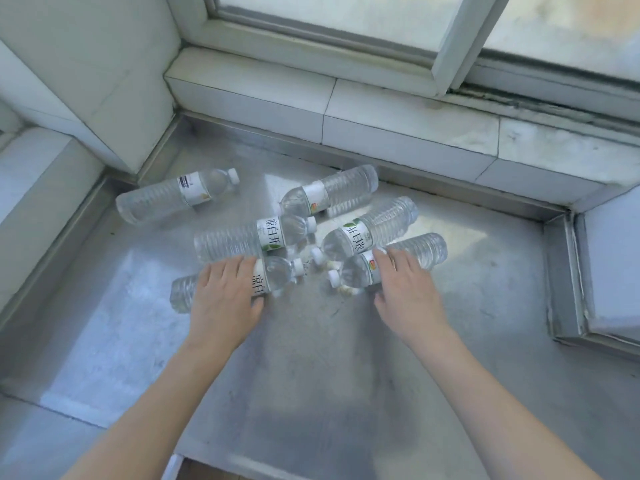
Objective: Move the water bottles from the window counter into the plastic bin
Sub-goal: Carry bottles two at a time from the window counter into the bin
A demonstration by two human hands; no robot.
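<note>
Item 1. Metal counter (346, 358): brushed steel surface, bounded at its far edge by a tiled ledge (408, 133) below a window frame (446, 60). Bare forearms reach in from the near edge.

Item 2. Left hand (225, 299): palm down, fingers curled over the near-left water bottle (277, 275), which lies on its side, white cap pointing right. The hand covers the bottle's middle; the grip looks closing but not yet fully wrapped.

Item 3. Right hand (405, 292): palm down, fingers draped over the near-right water bottle (360, 271), also on its side, cap pointing left toward the other cap. Thumb sits on the near side of the bottle; the base pokes out beyond the fingers.

Item 4. Middle-left bottle (249, 237): on its side, just beyond the left hand's fingertips, touching them or nearly so; which cannot be told.

Item 5. Middle-right bottle (370, 230): on its side, just beyond the right hand, cap pointing toward the centre.

Item 6. Far-centre bottle (332, 190): on its side, near the counter's far edge.

Item 7. Far-left bottle (173, 197): on its side, well apart from the cluster, toward the counter's far-left corner.
</note>
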